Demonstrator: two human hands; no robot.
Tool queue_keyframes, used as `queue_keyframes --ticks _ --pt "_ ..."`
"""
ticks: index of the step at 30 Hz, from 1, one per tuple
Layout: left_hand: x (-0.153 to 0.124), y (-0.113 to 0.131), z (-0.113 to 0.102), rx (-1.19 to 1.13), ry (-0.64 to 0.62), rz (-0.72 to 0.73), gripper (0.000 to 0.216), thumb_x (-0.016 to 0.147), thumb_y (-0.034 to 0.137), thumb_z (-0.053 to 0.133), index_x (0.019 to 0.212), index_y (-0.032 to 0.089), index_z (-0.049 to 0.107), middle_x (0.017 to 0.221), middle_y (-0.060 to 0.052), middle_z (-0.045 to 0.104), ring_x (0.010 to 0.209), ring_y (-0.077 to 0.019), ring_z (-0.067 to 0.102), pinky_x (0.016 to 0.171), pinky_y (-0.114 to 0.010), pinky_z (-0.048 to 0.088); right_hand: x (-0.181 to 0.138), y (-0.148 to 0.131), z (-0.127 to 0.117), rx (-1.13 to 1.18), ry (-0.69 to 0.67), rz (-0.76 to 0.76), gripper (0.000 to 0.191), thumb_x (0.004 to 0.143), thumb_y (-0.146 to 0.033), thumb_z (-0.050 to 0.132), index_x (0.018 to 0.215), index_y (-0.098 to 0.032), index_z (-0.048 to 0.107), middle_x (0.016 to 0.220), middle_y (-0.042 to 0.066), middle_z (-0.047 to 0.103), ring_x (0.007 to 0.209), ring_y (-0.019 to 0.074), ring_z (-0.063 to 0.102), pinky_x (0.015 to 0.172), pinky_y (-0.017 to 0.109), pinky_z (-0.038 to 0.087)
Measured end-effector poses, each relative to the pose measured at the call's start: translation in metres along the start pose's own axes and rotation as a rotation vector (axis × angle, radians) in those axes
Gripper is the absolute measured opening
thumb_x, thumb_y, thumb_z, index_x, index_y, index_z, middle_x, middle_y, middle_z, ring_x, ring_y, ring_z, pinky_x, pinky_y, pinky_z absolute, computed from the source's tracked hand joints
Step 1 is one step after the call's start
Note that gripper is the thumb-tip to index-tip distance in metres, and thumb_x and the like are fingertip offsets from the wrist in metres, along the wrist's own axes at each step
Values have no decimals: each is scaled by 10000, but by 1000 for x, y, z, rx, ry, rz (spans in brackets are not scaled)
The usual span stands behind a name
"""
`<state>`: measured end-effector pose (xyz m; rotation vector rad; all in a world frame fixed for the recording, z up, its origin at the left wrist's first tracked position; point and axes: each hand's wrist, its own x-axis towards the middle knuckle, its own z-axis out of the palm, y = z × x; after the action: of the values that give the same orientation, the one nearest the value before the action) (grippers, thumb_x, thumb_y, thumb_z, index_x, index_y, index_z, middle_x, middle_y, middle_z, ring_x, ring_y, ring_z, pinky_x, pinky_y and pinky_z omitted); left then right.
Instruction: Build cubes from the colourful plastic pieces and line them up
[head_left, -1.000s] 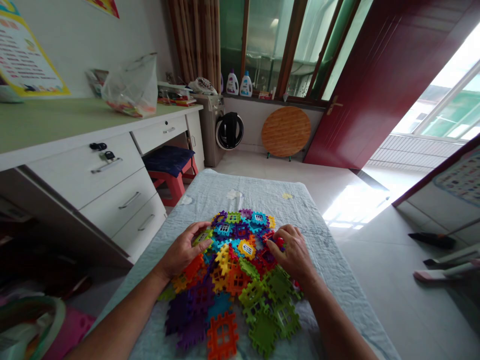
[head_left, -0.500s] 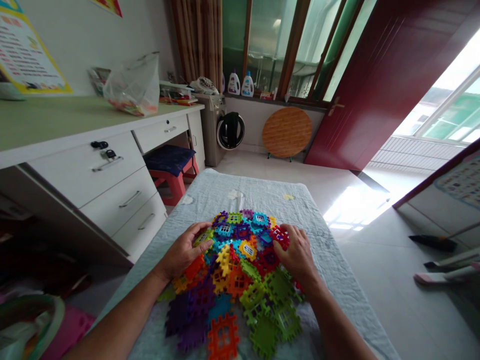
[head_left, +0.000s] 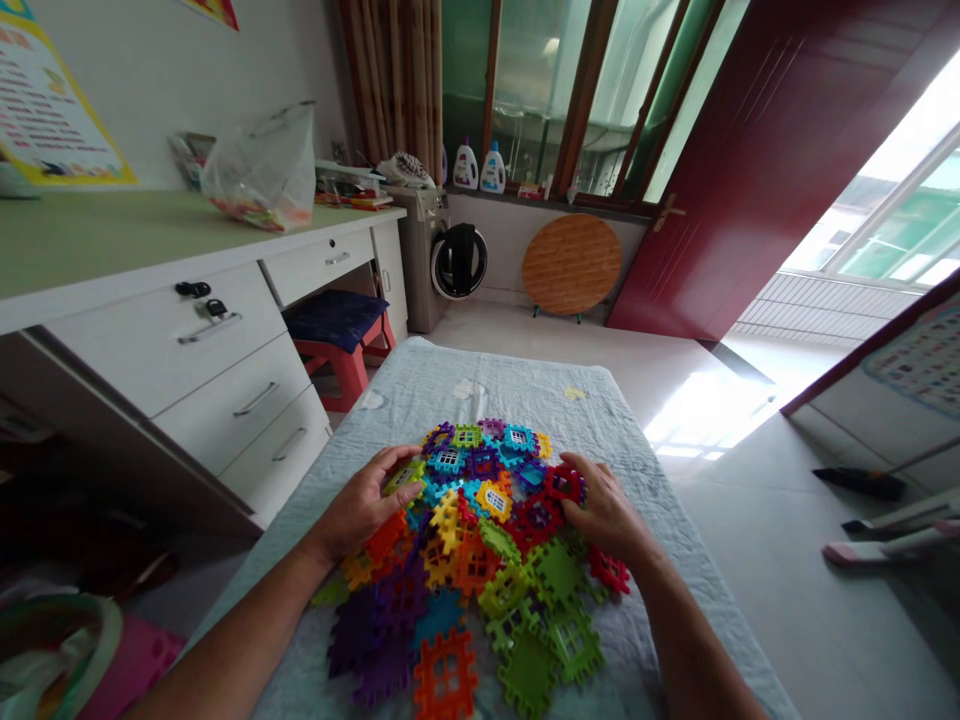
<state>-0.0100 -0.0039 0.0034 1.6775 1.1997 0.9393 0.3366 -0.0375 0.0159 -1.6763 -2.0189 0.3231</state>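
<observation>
Tiles (head_left: 476, 558) are lying heaped around a yellow tile (head_left: 493, 500), green tiles (head_left: 529, 668) and purple tiles (head_left: 354, 625) already clustering nearer, mixed tiles (head_left: 448, 458) beyond. Flanking it, the left hand (head_left: 367, 507) is curving around a lime tile (head_left: 403, 478), the right hand (head_left: 611, 515) around a red tile (head_left: 560, 484); grips aren't showing clearly.

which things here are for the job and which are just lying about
With the hands: green piece at the left hand, red piece at the right hand, surrounding pile of plastic pieces

Lying about: plastic bag, stool, detergent bottles, round wooden board
</observation>
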Motion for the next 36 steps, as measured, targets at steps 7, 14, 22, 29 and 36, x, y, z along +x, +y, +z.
queue_keyframes --ticks 7,14,22,29,36 --pt "0 0 1 34 1 23 461 782 400 610 1198 215 539 1249 -82 573 1190 -258 512 1048 -418 375 1 -2 5 -66 21 26 496 711 -292 600 1191 -189 533 1094 85 616 996 254 518 890 419 395" --pt "4 -1 5 -23 45 -21 474 768 440 618 1172 200 556 1222 -89 592 1178 -269 517 1038 -418 378 2 0 6 -97 97 32 475 710 -297 611 1170 -193 549 1068 81 620 994 257 517 876 410 397" --pt "42 21 5 -99 113 -211 523 715 557 612 1054 159 612 1047 -79 676 1005 -263 604 889 -368 468 2 -1 9 -98 82 34 500 710 -340 631 1182 -202 542 1034 72 618 952 250 512 850 401 391" --pt "59 -11 4 -117 204 -125 556 724 563 612 1084 140 587 1058 -94 665 1030 -251 599 955 -386 423 2 0 11 -81 70 39 503 712 -325 614 1186 -178 530 1068 78 617 963 246 517 872 403 389" --pt "53 -19 0 -161 138 -120 523 741 544 610 1080 147 580 1036 -100 689 1012 -254 621 913 -390 459 3 0 13 -86 64 47 511 706 -351 634 1181 -188 537 1060 81 619 968 251 522 865 411 393"
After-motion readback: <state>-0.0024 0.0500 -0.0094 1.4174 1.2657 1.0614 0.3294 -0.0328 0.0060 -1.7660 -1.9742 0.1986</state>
